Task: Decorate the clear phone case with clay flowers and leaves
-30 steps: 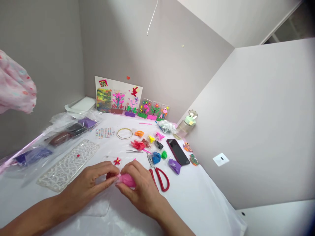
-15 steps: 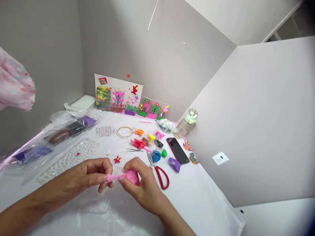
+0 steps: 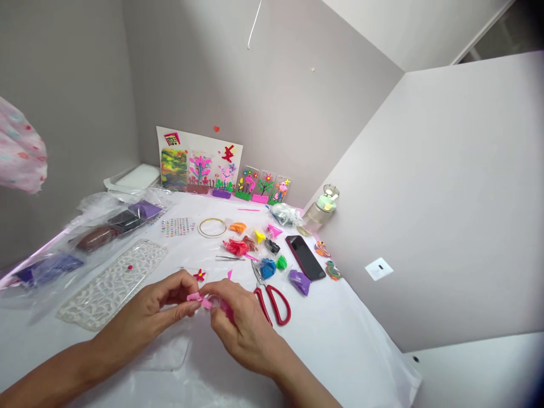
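My left hand (image 3: 164,306) is closed in a pinch on a small strip of pink modelling clay (image 3: 194,297). Close beside it, my right hand (image 3: 246,326) curls around a pink clay lump in clear wrapping, mostly hidden by the fingers. The two hands nearly touch, with pink clay between their fingertips. Just beyond them lies a red clay flower with a yellow centre (image 3: 199,275) on clear plastic. A pair of red-handled scissors (image 3: 279,306) rests to the right of my right hand.
Bagged clay lumps, including blue (image 3: 267,267) and purple (image 3: 300,281), lie beyond the scissors near a phone (image 3: 305,258). A textured clear phone case (image 3: 114,283) is at left. Decorated clear panels (image 3: 266,184) lean against the wall, and a bottle (image 3: 318,214) stands at right.
My hands have come closer together, and the stretched pink strand between them is now a short piece. More of the scissors shows. The view has shifted slightly.
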The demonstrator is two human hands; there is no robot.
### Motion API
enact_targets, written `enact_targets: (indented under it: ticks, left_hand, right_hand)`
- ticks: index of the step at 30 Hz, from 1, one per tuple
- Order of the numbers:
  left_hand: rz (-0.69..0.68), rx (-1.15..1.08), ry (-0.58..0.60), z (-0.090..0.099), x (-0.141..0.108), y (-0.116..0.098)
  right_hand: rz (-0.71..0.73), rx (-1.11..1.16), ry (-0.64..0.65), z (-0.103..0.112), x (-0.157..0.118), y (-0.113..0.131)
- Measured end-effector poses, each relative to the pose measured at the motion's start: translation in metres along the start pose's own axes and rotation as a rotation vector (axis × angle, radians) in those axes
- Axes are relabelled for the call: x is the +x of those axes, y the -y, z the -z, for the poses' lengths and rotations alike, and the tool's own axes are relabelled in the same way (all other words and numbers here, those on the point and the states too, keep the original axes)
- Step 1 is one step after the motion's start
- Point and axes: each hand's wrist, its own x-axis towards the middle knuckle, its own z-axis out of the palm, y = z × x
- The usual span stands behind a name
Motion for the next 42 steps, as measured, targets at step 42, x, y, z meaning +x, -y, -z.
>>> enact_targets:
  ticks: [42]
  left_hand:
    - [0.202,-0.201,-0.179,0.014,0.005,-0.001]
  right_hand:
    - [0.212,-0.563,0.216,-0.001,0.004,-0.022]
